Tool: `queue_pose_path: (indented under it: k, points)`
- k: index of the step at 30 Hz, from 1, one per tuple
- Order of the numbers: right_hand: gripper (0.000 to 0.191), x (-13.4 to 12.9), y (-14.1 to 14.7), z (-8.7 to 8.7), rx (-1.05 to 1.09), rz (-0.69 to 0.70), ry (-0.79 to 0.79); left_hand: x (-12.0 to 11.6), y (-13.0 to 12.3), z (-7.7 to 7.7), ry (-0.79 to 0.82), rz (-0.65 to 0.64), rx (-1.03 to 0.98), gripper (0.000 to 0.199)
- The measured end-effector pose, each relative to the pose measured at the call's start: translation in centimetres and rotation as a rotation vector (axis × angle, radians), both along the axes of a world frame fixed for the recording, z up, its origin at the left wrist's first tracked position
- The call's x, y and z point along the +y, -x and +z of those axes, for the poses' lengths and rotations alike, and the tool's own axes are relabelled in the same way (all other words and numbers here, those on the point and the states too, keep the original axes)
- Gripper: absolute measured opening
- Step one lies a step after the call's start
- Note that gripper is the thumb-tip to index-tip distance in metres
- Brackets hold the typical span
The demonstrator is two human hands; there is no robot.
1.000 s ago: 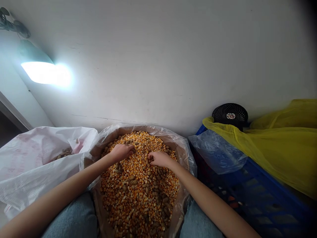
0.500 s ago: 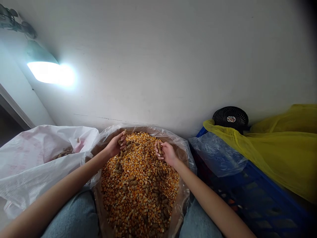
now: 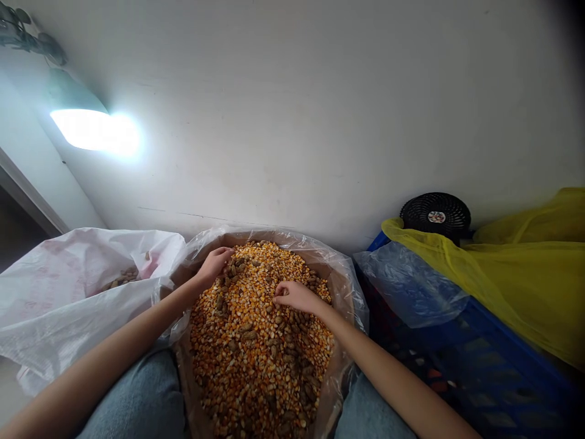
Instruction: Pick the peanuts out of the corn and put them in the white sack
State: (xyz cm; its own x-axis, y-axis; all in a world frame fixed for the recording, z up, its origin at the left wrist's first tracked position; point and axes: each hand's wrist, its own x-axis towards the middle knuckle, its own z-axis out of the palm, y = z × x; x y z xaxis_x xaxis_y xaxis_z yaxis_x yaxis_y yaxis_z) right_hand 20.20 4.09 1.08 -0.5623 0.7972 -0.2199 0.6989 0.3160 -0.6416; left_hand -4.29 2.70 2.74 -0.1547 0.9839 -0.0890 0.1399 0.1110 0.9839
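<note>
Between my knees an open bag lined with clear plastic holds yellow-orange corn kernels with brown peanuts in the shell scattered among them. My left hand is at the far left of the heap, back turned up and fingers curled down by several peanuts. Over the middle of the corn, my right hand has its fingers bent inward, thumb against fingertips, close above the kernels. The peanuts seen in both palms a moment ago are now mostly hidden by the hands.
On the left stands a white woven sack with more peanuts inside. At right are a blue plastic crate, a clear plastic bag, yellow netting and a black fan. A lit lamp hangs before the wall.
Both hands have turned from palms showing peanuts to backs up. My right hand has moved left and lower, nearer the corn; my left hand has shifted only slightly.
</note>
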Motion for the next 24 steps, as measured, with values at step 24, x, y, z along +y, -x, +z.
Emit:
queue_pose_path:
  k: [24]
  points:
    - [0.01, 0.8, -1.1, 0.9, 1.147, -0.458, 0.91, -0.3, 0.8, 0.0, 0.127, -0.169, -0.233, 0.014]
